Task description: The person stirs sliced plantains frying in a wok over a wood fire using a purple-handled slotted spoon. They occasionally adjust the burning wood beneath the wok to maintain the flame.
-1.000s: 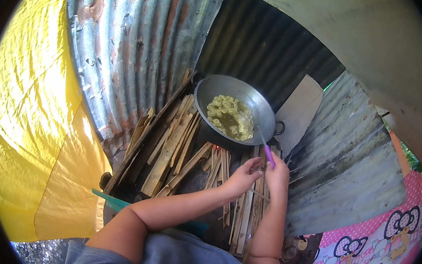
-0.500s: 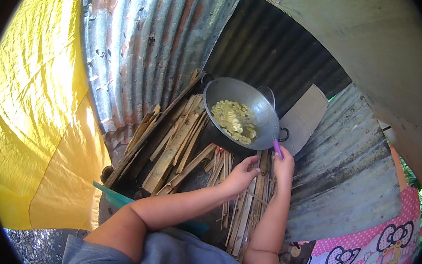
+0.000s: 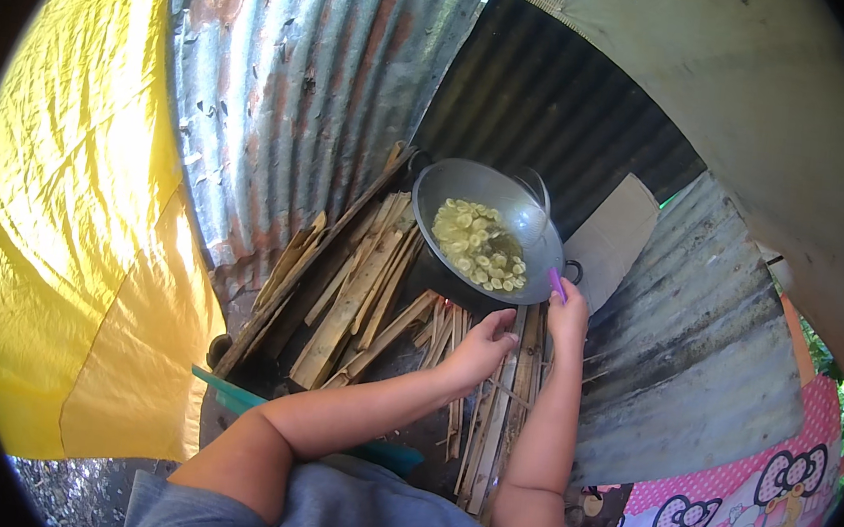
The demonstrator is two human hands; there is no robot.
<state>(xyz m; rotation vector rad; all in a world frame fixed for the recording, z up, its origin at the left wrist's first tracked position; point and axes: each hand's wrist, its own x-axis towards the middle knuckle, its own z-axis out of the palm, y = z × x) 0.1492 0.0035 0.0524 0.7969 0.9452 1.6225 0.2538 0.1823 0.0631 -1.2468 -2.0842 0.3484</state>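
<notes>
A wide metal wok [image 3: 435,189] holds pale yellow round slices [image 3: 474,243] in shallow, shiny liquid. My right hand [image 3: 568,316] is closed round a purple handle [image 3: 557,283] at the wok's near right rim. Past the handle, a thin-rimmed round strainer [image 3: 546,196] shows over the far right side of the wok; how it joins the handle is hard to make out. Just below the near rim hovers my left hand [image 3: 483,351], its fingers loosely bent and apart, with nothing visible in them.
Split firewood [image 3: 360,288] lies left of the wok, and more sticks [image 3: 494,420] run beneath my forearms. A small glow shows under the wok. Corrugated metal sheets [image 3: 287,81] stand behind, with a cardboard piece [image 3: 613,235] at the right. Yellow cloth [image 3: 75,213] hangs at the left.
The strainer's round rim has shifted inward over the wok, and the slices lie differently, spread further toward the near right. The left hand has hardly moved.
</notes>
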